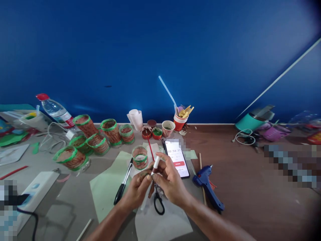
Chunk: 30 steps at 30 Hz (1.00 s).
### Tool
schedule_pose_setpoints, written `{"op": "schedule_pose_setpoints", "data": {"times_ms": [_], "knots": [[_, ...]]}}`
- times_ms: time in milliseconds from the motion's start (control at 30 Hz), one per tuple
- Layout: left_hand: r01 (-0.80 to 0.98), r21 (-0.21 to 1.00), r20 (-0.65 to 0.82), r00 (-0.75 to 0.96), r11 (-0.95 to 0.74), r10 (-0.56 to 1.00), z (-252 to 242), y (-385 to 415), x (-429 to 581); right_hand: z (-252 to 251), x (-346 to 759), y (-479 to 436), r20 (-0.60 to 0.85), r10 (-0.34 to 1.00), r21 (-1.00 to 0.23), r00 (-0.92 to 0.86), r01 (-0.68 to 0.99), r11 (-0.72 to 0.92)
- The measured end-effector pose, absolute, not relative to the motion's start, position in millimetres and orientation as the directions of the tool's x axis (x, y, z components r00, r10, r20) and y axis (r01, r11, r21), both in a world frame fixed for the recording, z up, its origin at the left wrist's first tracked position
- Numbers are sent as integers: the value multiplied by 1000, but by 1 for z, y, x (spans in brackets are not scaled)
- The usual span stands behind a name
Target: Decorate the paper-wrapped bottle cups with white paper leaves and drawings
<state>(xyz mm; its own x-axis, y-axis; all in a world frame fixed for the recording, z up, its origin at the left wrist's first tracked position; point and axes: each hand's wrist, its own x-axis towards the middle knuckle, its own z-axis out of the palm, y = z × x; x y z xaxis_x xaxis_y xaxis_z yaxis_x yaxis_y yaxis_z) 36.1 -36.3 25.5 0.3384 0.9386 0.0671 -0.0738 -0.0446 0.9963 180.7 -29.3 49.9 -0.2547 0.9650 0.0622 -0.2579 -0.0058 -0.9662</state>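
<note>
In the head view, my left hand (136,187) and my right hand (173,180) meet at the lower middle, fingers closed around a slim white stick (156,162). Its upper end is thick and white, with a brown part below; the fingers hide some of it. Under the hands lies a pair of scissors (159,203) with black handles, its blades mostly covered. Just beyond them stands a small clear cup (139,158) with a green rim and brown paint. A red brush (150,147) slants from a paint pot (146,132) toward my fingers.
A phone (177,160) running a timer and a blue glue gun (209,187) lie to the right. On the left are a black marker (123,184), green paper (105,187), several painted cups (97,144), a bottle (56,110) and a power strip (37,197). Cutlery fills a cup (179,123) behind.
</note>
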Motion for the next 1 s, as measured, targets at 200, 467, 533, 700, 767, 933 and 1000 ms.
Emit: {"op": "schedule_pose_setpoints", "data": {"times_ms": [200, 467, 533, 700, 767, 933, 1000], "knots": [[-169, 983, 100, 202, -66, 974, 23, -33, 28, 80, 207, -15, 63, 984, -960, -169, -280, 13], [145, 883, 455, -500, -446, 737, 16, -11, -2, 62, 231, 13, 32, 992, -857, -120, 508, 89], [250, 907, 419, -437, -340, 796, 10, -4, -8, 59, 229, 16, -42, 986, -727, -161, 681, 81], [395, 895, 282, -140, -207, 949, 5, 4, -16, 64, 222, 13, -214, 956, -560, -203, 827, 51], [468, 864, 242, -65, -184, 968, 5, 4, -17, 65, 220, 12, -240, 948, -523, -208, 851, 54], [700, 711, 163, -71, -67, 984, 3, 5, -16, 65, 221, 11, -232, 956, -454, -178, 889, 56], [805, 594, 138, -86, -13, 987, 2, 6, -17, 66, 224, 11, -209, 963, -451, -172, 891, 61]]}}
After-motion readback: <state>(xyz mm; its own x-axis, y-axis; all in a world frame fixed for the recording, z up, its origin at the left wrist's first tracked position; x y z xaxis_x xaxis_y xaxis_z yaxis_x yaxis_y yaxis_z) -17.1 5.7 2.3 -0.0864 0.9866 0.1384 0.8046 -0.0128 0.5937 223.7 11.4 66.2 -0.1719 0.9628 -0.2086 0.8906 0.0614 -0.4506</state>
